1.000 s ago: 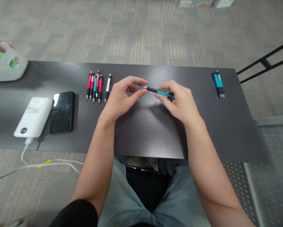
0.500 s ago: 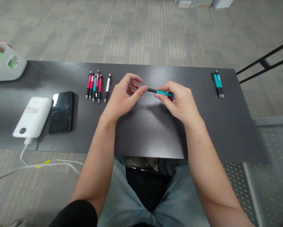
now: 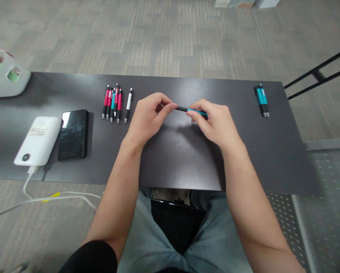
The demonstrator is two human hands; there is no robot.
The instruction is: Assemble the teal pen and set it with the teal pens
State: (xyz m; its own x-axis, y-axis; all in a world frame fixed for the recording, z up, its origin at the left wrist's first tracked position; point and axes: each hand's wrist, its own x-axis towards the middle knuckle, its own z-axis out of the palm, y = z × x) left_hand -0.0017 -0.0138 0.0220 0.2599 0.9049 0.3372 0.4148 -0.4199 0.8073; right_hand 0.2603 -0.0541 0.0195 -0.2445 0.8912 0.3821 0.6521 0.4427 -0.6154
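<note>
Between my two hands, above the middle of the dark table, is a blue pen (image 3: 197, 112) with a black grip. My right hand (image 3: 217, 119) is closed around its blue barrel. The fingertips of my left hand (image 3: 151, 115) pinch the tip end, which they cover. Left of my hands lies a white pen (image 3: 129, 101) with a black grip. Beside it several red pens (image 3: 119, 102) lie in a group with one blue pen (image 3: 113, 104) among them. Two more blue pens (image 3: 262, 99) lie side by side at the right.
On the table's (image 3: 181, 163) left part are a black phone (image 3: 73, 134) and a white power bank (image 3: 39, 138) with a white cable (image 3: 24, 187). A white plastic container (image 3: 19, 85) stands at the far left edge. Black metal bars (image 3: 319, 76) rise beyond the right edge.
My left hand's fingers have curled in and closed in a pinch on the pen's tip end. My right hand keeps hold of the barrel, nearly still.
</note>
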